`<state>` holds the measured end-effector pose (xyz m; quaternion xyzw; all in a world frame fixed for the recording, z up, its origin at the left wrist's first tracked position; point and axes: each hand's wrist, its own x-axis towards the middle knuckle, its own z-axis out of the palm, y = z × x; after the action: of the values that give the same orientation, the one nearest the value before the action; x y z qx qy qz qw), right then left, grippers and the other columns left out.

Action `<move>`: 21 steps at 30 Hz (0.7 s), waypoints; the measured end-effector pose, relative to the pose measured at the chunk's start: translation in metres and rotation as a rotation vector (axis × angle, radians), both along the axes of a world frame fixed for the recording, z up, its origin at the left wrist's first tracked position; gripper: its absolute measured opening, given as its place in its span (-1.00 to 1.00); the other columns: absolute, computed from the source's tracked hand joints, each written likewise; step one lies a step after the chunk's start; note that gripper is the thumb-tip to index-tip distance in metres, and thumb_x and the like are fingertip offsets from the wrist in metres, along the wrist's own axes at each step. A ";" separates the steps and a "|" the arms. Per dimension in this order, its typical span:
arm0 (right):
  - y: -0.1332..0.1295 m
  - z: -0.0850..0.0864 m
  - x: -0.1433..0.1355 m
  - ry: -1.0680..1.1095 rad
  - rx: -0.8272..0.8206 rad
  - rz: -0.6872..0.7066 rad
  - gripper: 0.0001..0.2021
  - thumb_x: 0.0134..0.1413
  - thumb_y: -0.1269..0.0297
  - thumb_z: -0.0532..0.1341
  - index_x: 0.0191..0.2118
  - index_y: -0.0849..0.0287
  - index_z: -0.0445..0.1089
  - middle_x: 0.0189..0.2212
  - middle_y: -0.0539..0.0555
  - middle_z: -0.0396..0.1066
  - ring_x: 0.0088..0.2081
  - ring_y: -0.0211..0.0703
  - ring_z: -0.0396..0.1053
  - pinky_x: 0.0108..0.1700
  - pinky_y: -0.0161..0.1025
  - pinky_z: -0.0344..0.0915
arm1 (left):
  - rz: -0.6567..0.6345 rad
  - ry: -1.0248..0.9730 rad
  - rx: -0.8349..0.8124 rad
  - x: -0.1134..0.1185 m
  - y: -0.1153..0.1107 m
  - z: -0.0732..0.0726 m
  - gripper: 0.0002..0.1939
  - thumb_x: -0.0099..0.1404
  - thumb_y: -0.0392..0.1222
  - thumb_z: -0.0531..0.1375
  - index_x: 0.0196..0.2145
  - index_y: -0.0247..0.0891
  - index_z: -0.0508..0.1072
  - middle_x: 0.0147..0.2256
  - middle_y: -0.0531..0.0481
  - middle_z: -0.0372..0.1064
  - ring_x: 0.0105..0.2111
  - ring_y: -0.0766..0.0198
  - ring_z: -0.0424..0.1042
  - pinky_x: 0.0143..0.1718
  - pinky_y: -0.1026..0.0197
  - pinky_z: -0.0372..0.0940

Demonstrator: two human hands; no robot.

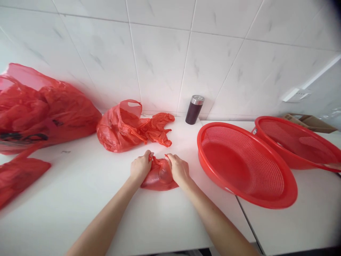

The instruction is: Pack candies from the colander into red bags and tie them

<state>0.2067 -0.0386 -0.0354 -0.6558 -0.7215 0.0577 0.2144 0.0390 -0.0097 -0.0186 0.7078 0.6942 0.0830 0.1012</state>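
A small red plastic bag [161, 176] rests on the white table in front of me, with rounded contents showing dimly through its film. My left hand [141, 165] is closed on the left side of its top edge. On the right side of the same edge, my right hand [179, 168] pinches the plastic between thumb and fingers. What exactly lies inside the bag I cannot make out. Just behind my hands sit a filled red plastic bag [117, 129] and a crumpled red bag [160, 128] touching it.
Large red bags [53, 106] stand at the left, with another red bag [18, 177] nearer me. A dark tumbler [194, 109] stands by the tiled wall. To the right are a red mesh basket [226, 160], a second basket [287, 142] and a cardboard box [310, 122].
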 end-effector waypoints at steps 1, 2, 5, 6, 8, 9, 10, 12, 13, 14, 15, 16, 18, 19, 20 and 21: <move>0.006 -0.001 0.002 -0.002 0.001 -0.008 -0.70 0.38 0.15 -0.06 -0.05 -0.02 0.39 -0.33 -0.01 0.43 -0.41 -0.23 0.36 -0.42 -0.31 0.00 | -0.002 0.016 0.001 0.000 0.004 -0.001 -0.64 0.42 -0.02 -0.17 -0.10 -0.12 0.35 -0.33 -0.16 0.53 -0.38 0.02 0.49 -0.41 0.17 0.14; 0.011 -0.003 0.003 -0.004 0.001 -0.018 -0.70 0.38 0.15 -0.06 -0.05 -0.01 0.39 -0.33 0.00 0.43 -0.40 -0.22 0.37 -0.42 -0.30 0.01 | -0.003 0.031 0.003 0.000 0.007 -0.002 -0.64 0.42 -0.02 -0.17 -0.08 -0.13 0.35 -0.33 -0.17 0.53 -0.37 0.01 0.50 -0.39 0.16 0.15; 0.020 -0.006 0.003 -0.007 0.000 -0.052 -0.69 0.38 0.18 -0.07 -0.06 0.02 0.40 -0.30 0.02 0.44 -0.39 -0.19 0.38 -0.40 -0.29 0.02 | -0.003 0.065 0.018 0.001 0.015 -0.007 -0.62 0.43 -0.01 -0.19 -0.05 -0.13 0.33 -0.33 -0.17 0.53 -0.36 0.04 0.51 -0.35 0.15 0.18; 0.022 -0.008 0.003 -0.007 -0.002 -0.061 -0.69 0.38 0.18 -0.07 -0.06 0.03 0.40 -0.30 0.03 0.44 -0.38 -0.18 0.38 -0.40 -0.29 0.03 | -0.003 0.074 0.024 0.001 0.016 -0.008 -0.62 0.44 -0.01 -0.19 -0.05 -0.13 0.33 -0.33 -0.16 0.53 -0.36 0.05 0.51 -0.34 0.16 0.19; 0.024 -0.010 0.002 -0.002 -0.005 -0.071 -0.70 0.38 0.18 -0.07 -0.05 0.04 0.39 -0.28 0.05 0.44 -0.38 -0.17 0.38 -0.39 -0.29 0.03 | -0.002 0.087 0.032 0.002 0.018 -0.011 -0.62 0.44 0.00 -0.18 -0.04 -0.13 0.33 -0.34 -0.15 0.54 -0.36 0.06 0.51 -0.32 0.16 0.21; 0.024 -0.011 0.001 0.002 -0.006 -0.072 -0.71 0.37 0.18 -0.06 -0.05 0.04 0.39 -0.28 0.05 0.44 -0.38 -0.17 0.38 -0.39 -0.29 0.04 | -0.002 0.092 0.036 0.001 0.019 -0.012 -0.62 0.44 0.00 -0.18 -0.04 -0.14 0.33 -0.35 -0.14 0.53 -0.36 0.06 0.51 -0.32 0.16 0.21; 0.024 -0.012 0.001 0.009 -0.007 -0.073 -0.72 0.37 0.18 -0.05 -0.05 0.04 0.38 -0.27 0.06 0.45 -0.38 -0.17 0.38 -0.39 -0.29 0.04 | -0.001 0.096 0.040 0.001 0.019 -0.012 -0.62 0.44 -0.01 -0.17 -0.04 -0.14 0.34 -0.35 -0.14 0.53 -0.36 0.06 0.51 -0.32 0.16 0.21; 0.025 -0.012 0.002 0.032 -0.006 -0.085 -0.73 0.36 0.19 -0.04 -0.07 0.06 0.37 -0.28 0.07 0.45 -0.38 -0.17 0.38 -0.39 -0.30 0.04 | 0.004 0.099 0.050 0.000 0.019 -0.012 -0.63 0.44 -0.03 -0.16 -0.04 -0.15 0.35 -0.35 -0.15 0.53 -0.35 0.04 0.52 -0.33 0.15 0.22; 0.025 -0.012 0.002 0.050 -0.005 -0.099 -0.74 0.36 0.20 -0.04 -0.09 0.07 0.37 -0.30 0.07 0.46 -0.39 -0.17 0.38 -0.39 -0.30 0.04 | 0.007 0.098 0.057 -0.001 0.018 -0.011 -0.63 0.44 -0.03 -0.17 -0.05 -0.16 0.35 -0.33 -0.15 0.53 -0.34 0.02 0.52 -0.34 0.15 0.22; 0.025 -0.013 0.003 0.072 -0.003 -0.120 -0.75 0.36 0.22 -0.04 -0.10 0.09 0.36 -0.34 0.07 0.46 -0.40 -0.17 0.38 -0.39 -0.30 0.04 | 0.011 0.096 0.063 -0.002 0.017 -0.010 -0.62 0.44 -0.03 -0.17 -0.05 -0.16 0.36 -0.32 -0.17 0.53 -0.33 0.00 0.52 -0.34 0.14 0.22; 0.026 -0.013 0.004 0.099 0.000 -0.146 -0.75 0.36 0.24 -0.05 -0.11 0.11 0.34 -0.39 0.07 0.46 -0.41 -0.16 0.38 -0.40 -0.31 0.04 | 0.016 0.092 0.070 -0.003 0.016 -0.010 -0.62 0.44 -0.03 -0.17 -0.06 -0.16 0.36 -0.29 -0.18 0.53 -0.30 -0.01 0.52 -0.34 0.14 0.22; 0.026 -0.013 0.005 0.130 0.006 -0.177 -0.76 0.36 0.26 -0.07 -0.11 0.13 0.33 -0.43 0.06 0.45 -0.43 -0.15 0.38 -0.41 -0.31 0.03 | 0.023 0.086 0.075 -0.004 0.015 -0.010 -0.62 0.44 -0.03 -0.17 -0.07 -0.16 0.36 -0.27 -0.19 0.53 -0.29 -0.03 0.52 -0.34 0.13 0.22; 0.027 -0.014 0.007 0.203 0.024 -0.242 -0.75 0.36 0.27 -0.10 -0.11 0.16 0.29 -0.48 0.06 0.43 -0.44 -0.12 0.39 -0.42 -0.31 0.03 | 0.042 0.071 0.080 -0.007 0.011 -0.010 -0.60 0.43 -0.02 -0.19 -0.08 -0.16 0.37 -0.22 -0.21 0.53 -0.27 -0.05 0.51 -0.34 0.12 0.22; 0.027 -0.014 0.008 0.246 0.037 -0.271 -0.75 0.37 0.27 -0.12 -0.11 0.16 0.27 -0.47 0.07 0.44 -0.43 -0.12 0.40 -0.42 -0.31 0.05 | 0.053 0.060 0.078 -0.009 0.008 -0.010 -0.60 0.43 -0.02 -0.20 -0.09 -0.16 0.37 -0.20 -0.21 0.53 -0.27 -0.05 0.51 -0.34 0.11 0.22; 0.028 -0.015 0.009 0.290 0.051 -0.296 -0.74 0.37 0.27 -0.14 -0.13 0.16 0.26 -0.43 0.08 0.45 -0.41 -0.11 0.41 -0.42 -0.31 0.06 | 0.066 0.049 0.074 -0.011 0.006 -0.010 -0.59 0.43 -0.01 -0.20 -0.09 -0.15 0.37 -0.20 -0.21 0.53 -0.27 -0.06 0.51 -0.33 0.10 0.22; 0.028 -0.015 0.010 0.335 0.066 -0.319 -0.73 0.37 0.26 -0.16 -0.14 0.15 0.24 -0.40 0.09 0.46 -0.39 -0.12 0.41 -0.41 -0.31 0.08 | 0.079 0.036 0.067 -0.014 0.003 -0.011 -0.58 0.43 0.00 -0.21 -0.10 -0.15 0.38 -0.22 -0.21 0.53 -0.28 -0.07 0.51 -0.33 0.09 0.23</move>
<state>0.2163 -0.0104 -0.0502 -0.7354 -0.5647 0.1076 0.3588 0.0250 -0.0071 -0.0293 0.6843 0.7201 0.0972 0.0617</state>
